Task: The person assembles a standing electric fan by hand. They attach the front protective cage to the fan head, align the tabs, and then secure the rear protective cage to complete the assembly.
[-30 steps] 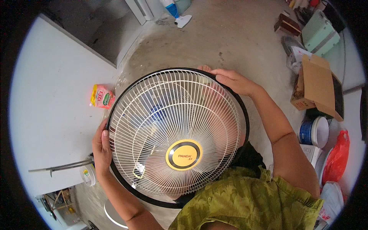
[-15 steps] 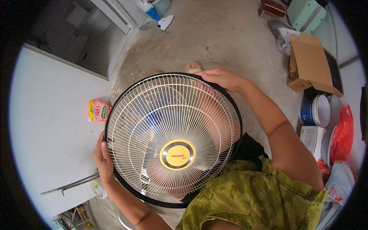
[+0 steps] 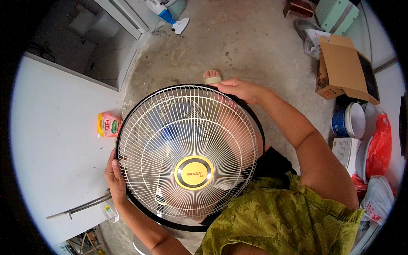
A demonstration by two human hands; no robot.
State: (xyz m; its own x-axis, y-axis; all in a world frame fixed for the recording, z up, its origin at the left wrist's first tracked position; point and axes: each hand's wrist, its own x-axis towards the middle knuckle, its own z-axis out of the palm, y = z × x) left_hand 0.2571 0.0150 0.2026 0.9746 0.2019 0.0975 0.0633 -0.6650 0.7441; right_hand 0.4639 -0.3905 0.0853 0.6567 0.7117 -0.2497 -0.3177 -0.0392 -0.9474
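Observation:
A round white wire fan grille (image 3: 187,127) with a black rim and a yellow centre badge (image 3: 194,173) fills the middle of the view, held up before my body. My left hand (image 3: 114,176) grips its rim on the left side, thumb on top. At the far right of the rim, my right hand (image 3: 240,90) is closed on the edge, with the fingers partly hidden beneath. Through the wires show a bare leg and something blue, perhaps a fan's blades and motor, too blurred to be sure.
Left of the grille lies a pink and yellow pouch (image 3: 109,125) on a white surface (image 3: 63,140). An open cardboard box (image 3: 344,68), a white and blue bucket (image 3: 355,121) and a red plastic bag (image 3: 379,144) stand along the right. A sandalled foot (image 3: 212,77) rests on the concrete floor (image 3: 255,42).
The grille has shifted slightly to the left, its far edge a little lower in view. Both hands keep their hold on the rim.

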